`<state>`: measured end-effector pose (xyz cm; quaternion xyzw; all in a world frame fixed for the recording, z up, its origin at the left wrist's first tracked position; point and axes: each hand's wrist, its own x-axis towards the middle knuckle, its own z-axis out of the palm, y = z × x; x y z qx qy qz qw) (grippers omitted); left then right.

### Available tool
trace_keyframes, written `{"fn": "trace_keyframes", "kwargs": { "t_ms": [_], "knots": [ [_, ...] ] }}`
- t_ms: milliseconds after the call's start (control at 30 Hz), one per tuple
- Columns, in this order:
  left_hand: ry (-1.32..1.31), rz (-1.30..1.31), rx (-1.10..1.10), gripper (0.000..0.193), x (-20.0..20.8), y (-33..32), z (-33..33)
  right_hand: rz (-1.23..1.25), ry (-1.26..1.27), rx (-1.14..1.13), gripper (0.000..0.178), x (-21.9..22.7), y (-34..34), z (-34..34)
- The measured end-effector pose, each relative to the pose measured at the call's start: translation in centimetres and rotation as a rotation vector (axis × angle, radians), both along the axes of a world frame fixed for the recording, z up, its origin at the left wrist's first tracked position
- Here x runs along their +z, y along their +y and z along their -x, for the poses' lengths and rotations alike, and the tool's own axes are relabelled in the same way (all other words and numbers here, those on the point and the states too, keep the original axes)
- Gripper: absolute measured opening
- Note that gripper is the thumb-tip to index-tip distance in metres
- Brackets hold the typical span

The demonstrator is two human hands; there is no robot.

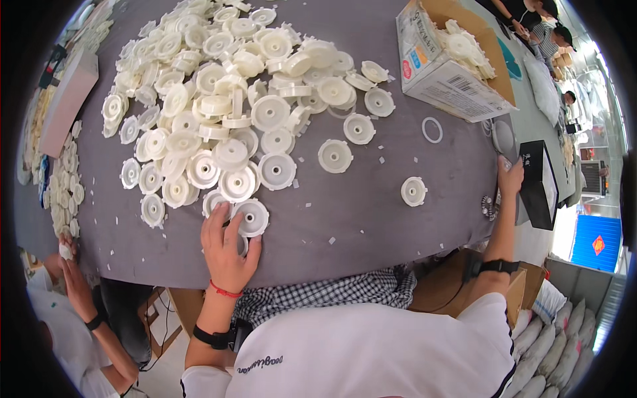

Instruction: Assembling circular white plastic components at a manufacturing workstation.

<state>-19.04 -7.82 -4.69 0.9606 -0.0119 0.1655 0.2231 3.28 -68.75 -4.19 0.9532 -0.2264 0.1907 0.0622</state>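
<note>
A big heap of white plastic discs (271,113), each with a raised rim, small tabs and a centre hole, covers the far left of the grey-covered table. At its near edge my left hand (229,249) rests with fingers spread, the fingertips touching discs. One disc (253,217) lies just beyond the thumb and forefinger, and another is partly hidden under the hand. Far to the right, my right hand (511,178) is at the near rim of a round grey dish (505,138). Its fingers are bent together; what they hold, if anything, is hidden.
A cardboard box (458,89) of white parts stands at the back right. A white ring (432,130) and a single disc (413,191) lie in front of it. A black box (539,186) is beyond my right hand. At left, a co-worker's hand (66,249) is near more parts.
</note>
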Motion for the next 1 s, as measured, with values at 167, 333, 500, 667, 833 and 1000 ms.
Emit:
{"fn": "trace_keyframes", "kwargs": {
  "t_ms": [167, 333, 500, 667, 833, 1000],
  "knots": [
    [0.001, 0.115, -0.056, 0.049, -0.3, -0.3, 0.1, -0.548, -0.138, 0.729, 0.047, 2.5, 23.5, 1.5],
    [0.051, -0.017, -0.293, 0.055, 1.1, -1.3, -2.7, -0.43, 0.003, 1.433, 0.048, 2.5, 39.5, 1.6],
    [-0.024, -0.026, -0.199, 0.06, 3.0, -1.7, -5.0, -0.362, 0.135, 1.495, 0.042, 0.7, 43.7, 1.8],
    [-0.046, 0.024, -0.144, 0.058, 2.1, -1.6, -6.9, -0.36, 0.294, 1.413, 0.033, 1.1, 39.6, 6.4],
    [-0.026, 0.063, -0.235, 0.034, 2.1, -1.4, -7.2, -0.907, 0.065, 1.01, 0.023, 2.6, 33.4, 6.8],
    [0.109, 0.123, -0.478, 0.019, 1.7, -0.6, -5.8, -1.546, -0.194, 0.54, 0.019, 4.8, 29.9, 7.1]
  ]
}}
